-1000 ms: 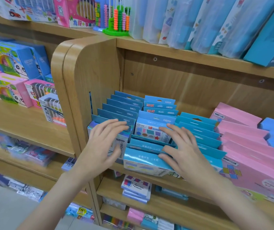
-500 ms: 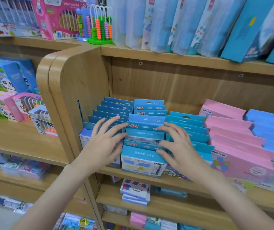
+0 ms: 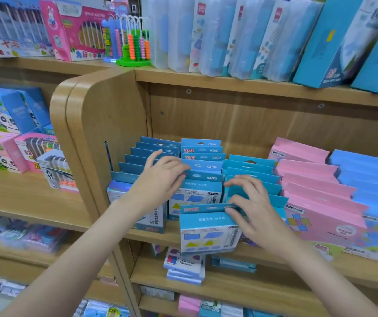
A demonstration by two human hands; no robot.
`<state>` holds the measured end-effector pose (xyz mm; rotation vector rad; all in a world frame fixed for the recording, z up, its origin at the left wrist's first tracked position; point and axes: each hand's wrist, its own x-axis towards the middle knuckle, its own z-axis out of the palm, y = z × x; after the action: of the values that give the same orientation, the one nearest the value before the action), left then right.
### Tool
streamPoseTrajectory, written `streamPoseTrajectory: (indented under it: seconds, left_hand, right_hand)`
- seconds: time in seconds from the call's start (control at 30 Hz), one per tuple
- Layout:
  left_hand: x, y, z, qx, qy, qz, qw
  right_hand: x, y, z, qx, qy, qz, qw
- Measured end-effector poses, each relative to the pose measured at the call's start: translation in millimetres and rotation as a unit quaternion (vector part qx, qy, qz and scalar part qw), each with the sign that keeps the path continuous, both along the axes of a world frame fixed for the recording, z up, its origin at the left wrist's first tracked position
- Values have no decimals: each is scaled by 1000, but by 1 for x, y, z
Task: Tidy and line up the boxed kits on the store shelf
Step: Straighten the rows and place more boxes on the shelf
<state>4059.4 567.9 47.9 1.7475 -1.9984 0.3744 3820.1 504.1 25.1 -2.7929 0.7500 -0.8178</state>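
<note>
Two hands on upright boxed kits (image 3: 202, 179) facing outward, left hand (image 3: 160, 179) fingers spread, right hand (image 3: 252, 209) pinching front box (image 3: 208, 234)

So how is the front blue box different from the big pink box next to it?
The front blue box is smaller; the pink box is bigger and wider. The blue box sticks out past the shelf edge with the right hand on its top; no hand touches the pink box. Both stand at the front of a row of matching boxes.
</note>
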Motion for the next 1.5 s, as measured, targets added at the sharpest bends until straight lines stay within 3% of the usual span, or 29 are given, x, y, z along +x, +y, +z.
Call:
streamPoseTrajectory:
  seconds: [0.27, 0.53, 0.7, 0.87, 1.0, 1.13, 1.23, 1.5]
  left_hand:
    - [13, 2, 4, 64, 146, -19, 987]
    - [15, 11, -21, 14, -30, -18, 999]
    - [13, 10, -27, -8, -19, -17, 1000]
    - [12, 12, -30, -39, 17, -31, 999]
    - [11, 13, -32, -54, 37, -41, 997]
    - [14, 11, -34, -53, 45, -49, 996]
    - [15, 10, -34, -45, 56, -59, 996]
    - [15, 10, -32, -33, 44, -49, 997]
  right_hand:
    - [36, -8, 8, -17, -14, -32, 999]
    - [44, -22, 2, -127, 69, -50, 988]
    - [44, -40, 36, 15, -43, -32, 998]
    - [67, -67, 49, 3, 114, -99, 989]
    - [78, -74, 40, 3, 134, -96, 986]
    - [78, -78, 40, 24, 96, -67, 993]
    - [76, -82, 53, 104, -17, -37, 994]
    - [70, -82, 106, 53, -135, -16, 989]
